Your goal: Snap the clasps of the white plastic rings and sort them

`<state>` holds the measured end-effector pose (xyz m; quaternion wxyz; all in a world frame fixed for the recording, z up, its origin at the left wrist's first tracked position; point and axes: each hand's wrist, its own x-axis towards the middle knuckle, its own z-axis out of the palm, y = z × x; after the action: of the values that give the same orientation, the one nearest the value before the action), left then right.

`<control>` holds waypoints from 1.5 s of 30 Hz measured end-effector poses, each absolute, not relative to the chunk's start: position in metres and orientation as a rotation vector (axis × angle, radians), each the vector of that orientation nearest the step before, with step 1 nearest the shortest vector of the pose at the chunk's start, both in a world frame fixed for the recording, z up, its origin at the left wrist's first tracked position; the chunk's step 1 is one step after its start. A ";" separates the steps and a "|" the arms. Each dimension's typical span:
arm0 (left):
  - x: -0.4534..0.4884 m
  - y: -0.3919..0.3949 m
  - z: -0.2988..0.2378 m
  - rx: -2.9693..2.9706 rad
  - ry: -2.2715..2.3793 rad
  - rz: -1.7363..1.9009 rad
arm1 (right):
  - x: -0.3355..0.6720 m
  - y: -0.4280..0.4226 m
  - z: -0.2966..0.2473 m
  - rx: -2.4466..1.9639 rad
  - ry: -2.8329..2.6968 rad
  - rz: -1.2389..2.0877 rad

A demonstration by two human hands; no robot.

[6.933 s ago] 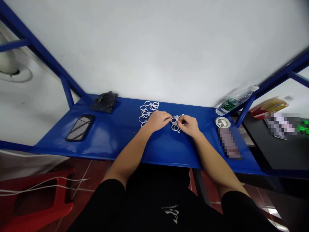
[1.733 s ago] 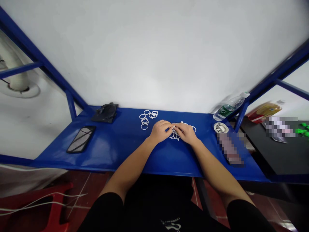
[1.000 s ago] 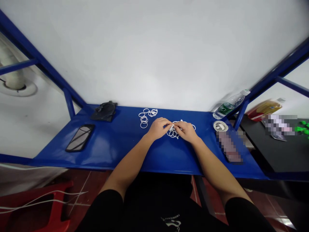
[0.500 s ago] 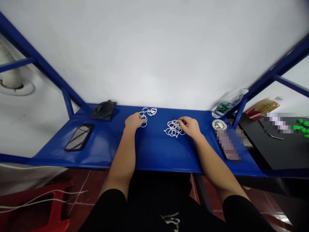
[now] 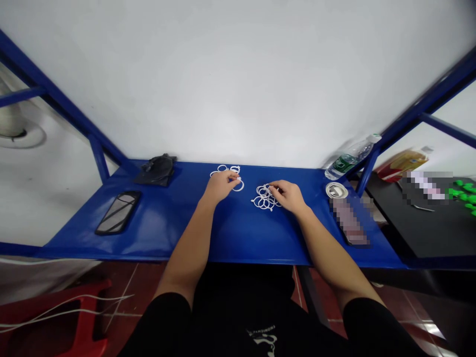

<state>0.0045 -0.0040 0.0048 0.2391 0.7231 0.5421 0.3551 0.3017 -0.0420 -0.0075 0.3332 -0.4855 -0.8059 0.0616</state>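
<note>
Pinches 1 white ring in left hand over blue table, near loose rings, apart from ring cluster. Curls right hand at cluster's right edge; cannot tell if gripping any.

Rings were white; bench was blue; shirt was black with white print; bottle label green; bag black.

One head-worn camera looks forward and down from near, left hand and right hand mid-view, across the blue surface to the white wall.
</note>
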 end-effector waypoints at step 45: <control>0.074 -0.035 -0.015 2.171 0.976 1.130 | 0.292 -0.046 -0.010 -1.126 -2.057 0.280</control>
<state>0.0739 -0.0351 -0.0152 0.2505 0.7977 0.3586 0.4152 0.2924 -0.0458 -0.0102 0.3803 -0.4412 -0.8055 0.1095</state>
